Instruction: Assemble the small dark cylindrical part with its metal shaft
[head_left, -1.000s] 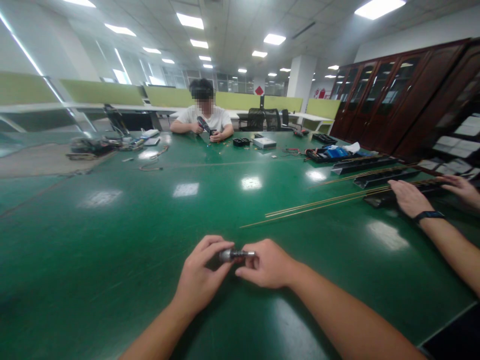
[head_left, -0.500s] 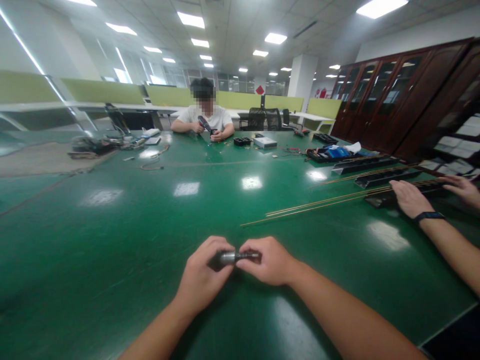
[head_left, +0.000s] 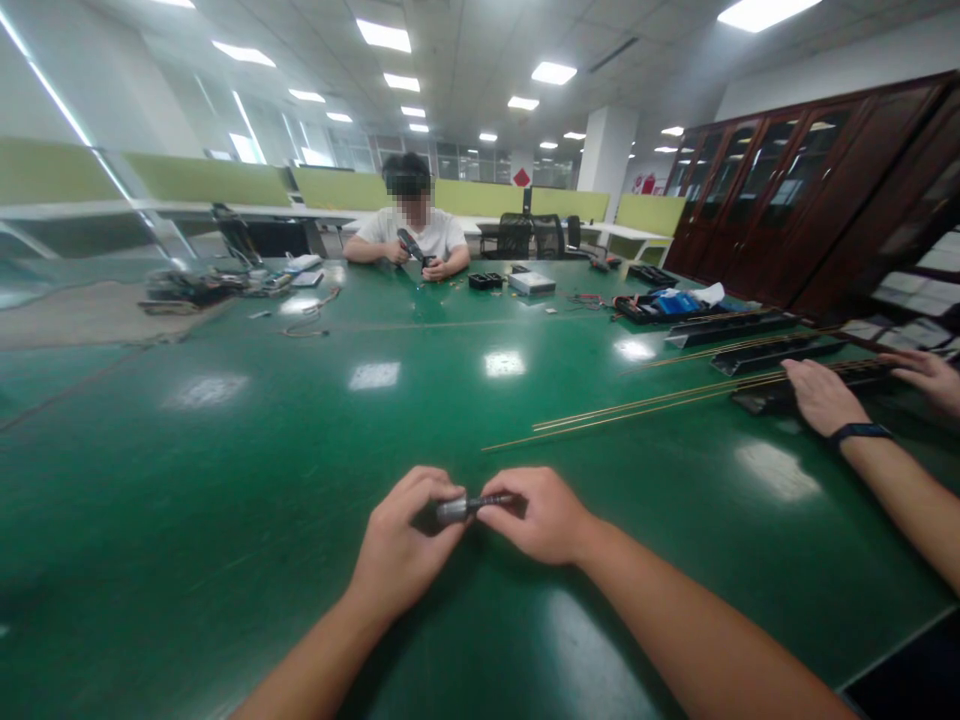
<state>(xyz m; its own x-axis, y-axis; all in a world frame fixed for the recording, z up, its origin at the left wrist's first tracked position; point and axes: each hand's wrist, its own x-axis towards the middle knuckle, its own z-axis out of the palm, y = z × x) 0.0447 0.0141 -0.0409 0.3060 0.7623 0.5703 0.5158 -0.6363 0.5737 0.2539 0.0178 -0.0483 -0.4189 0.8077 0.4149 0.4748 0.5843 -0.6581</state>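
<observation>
A small grey metal cylinder point(head_left: 453, 511) with a thin dark ridged shaft point(head_left: 483, 503) is held level above the green table point(head_left: 300, 480). My left hand point(head_left: 401, 545) grips the cylinder between thumb and fingers. From the other side, my right hand point(head_left: 544, 515) pinches the shaft end with thumb and forefinger. The fingers hide part of the piece, and its exact kind does not show.
Thin brass-coloured rods point(head_left: 615, 411) lie ahead to the right, reaching a dark metal channel point(head_left: 757, 398) under another person's hands point(head_left: 825, 397). Across the table a person point(head_left: 409, 235) holds a power tool. An open tray point(head_left: 660, 307) holds blue and white items.
My right hand's fingers have closed in around the shaft, shifting from below it to a pinch. The left hand has kept its grip on the cylinder. The other people are nearly still.
</observation>
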